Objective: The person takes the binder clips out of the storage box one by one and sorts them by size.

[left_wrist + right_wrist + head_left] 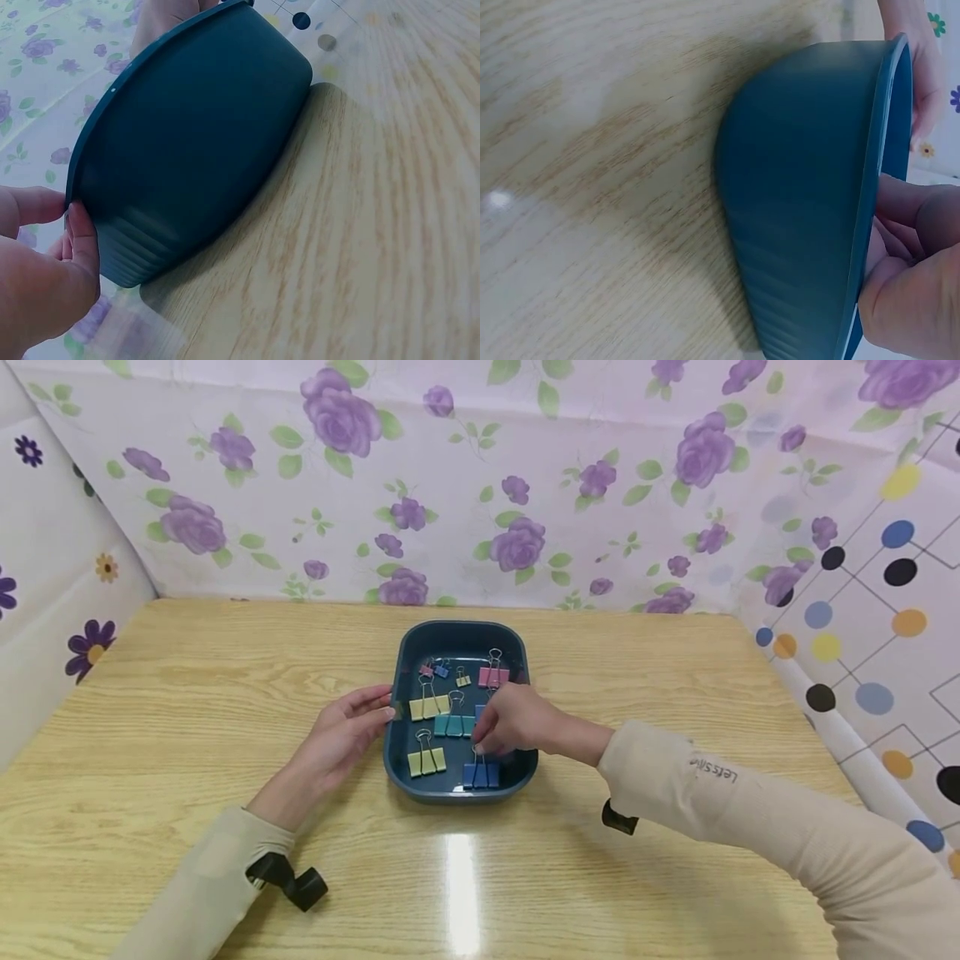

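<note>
A dark teal tray stands mid-table and holds several binder clips: yellow ones, a teal one, a pink one and a blue one at the front. My left hand rests with fairly straight fingers against the tray's left rim; in the left wrist view its fingertips touch the tray wall. My right hand reaches into the tray from the right, and its curled fingers pinch the blue clip's wire handles. In the right wrist view the right hand curls over the tray rim.
The tray stands on a wooden table with floral cloth walls behind and at both sides. A black wrist strap lies near the front left. Bare wood surrounds the tray on all sides.
</note>
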Motion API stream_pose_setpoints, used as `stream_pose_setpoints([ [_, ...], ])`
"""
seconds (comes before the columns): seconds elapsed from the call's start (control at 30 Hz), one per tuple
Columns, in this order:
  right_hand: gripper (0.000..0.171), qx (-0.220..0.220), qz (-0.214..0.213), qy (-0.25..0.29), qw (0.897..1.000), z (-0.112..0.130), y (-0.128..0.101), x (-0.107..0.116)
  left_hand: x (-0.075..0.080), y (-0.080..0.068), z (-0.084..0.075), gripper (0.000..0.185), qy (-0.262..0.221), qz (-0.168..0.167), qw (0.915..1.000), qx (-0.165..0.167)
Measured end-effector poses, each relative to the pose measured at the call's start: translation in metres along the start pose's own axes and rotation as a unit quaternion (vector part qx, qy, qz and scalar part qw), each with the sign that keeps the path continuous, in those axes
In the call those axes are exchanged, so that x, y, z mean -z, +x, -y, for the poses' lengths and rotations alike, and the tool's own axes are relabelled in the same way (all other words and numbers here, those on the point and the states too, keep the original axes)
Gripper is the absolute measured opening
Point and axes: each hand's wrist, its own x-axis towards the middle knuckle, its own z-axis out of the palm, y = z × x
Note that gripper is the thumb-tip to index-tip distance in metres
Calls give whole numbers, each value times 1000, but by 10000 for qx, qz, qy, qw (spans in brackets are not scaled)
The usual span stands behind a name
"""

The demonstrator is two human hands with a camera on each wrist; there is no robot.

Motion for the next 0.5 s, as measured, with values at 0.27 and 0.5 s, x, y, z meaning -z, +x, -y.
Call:
stream_pose_setpoints([
  [0.27,8,75,140,-64,9999,-2,2,0,-1,-1,0,50,-42,-32,10000,45],
  [0.5,4,186,162,91,9997,-5,3,0,-1,0,0,49,-17,-30,10000,30],
])
